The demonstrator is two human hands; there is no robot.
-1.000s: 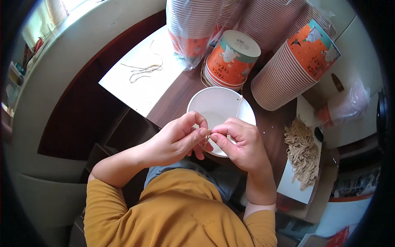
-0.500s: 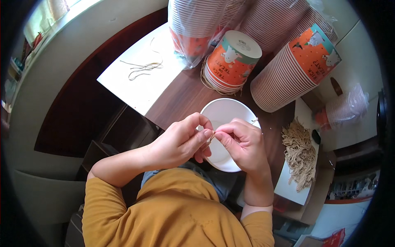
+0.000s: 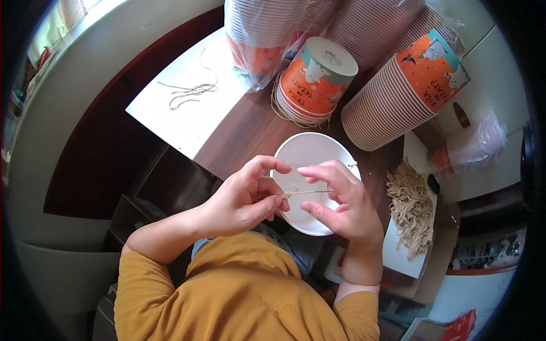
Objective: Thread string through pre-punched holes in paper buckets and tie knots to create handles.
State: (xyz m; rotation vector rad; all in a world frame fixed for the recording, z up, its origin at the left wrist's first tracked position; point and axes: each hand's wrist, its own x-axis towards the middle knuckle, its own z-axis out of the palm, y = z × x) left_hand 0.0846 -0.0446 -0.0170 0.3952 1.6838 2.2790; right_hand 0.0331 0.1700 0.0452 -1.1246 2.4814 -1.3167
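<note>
A thin tan string [image 3: 307, 192] runs almost straight between my two hands, with a small loop or knot near the left one. My left hand [image 3: 247, 196] pinches it between thumb and fingertips. On my right hand [image 3: 344, 196] the thumb and index finger are spread apart, while the string passes into the curled fingers behind. Below both hands stands a white paper bucket [image 3: 310, 145], its mouth facing up. A short knotted bit of string [image 3: 352, 165] pokes out at the bucket's right rim. My hands hide part of the bucket's wall.
Upside down beyond the bucket sits an orange patterned bucket [image 3: 311, 79] with string around its base. Right of it leans a tall bucket stack [image 3: 392, 94]; bagged stacks [image 3: 264, 45] stand behind. A heap of tan strings [image 3: 410, 210] lies right, loose strings [image 3: 190, 91] far left.
My right thumb and index finger have come apart from the pinch and moved slightly right. The string now stretches between the hands. My left hand keeps its pinch.
</note>
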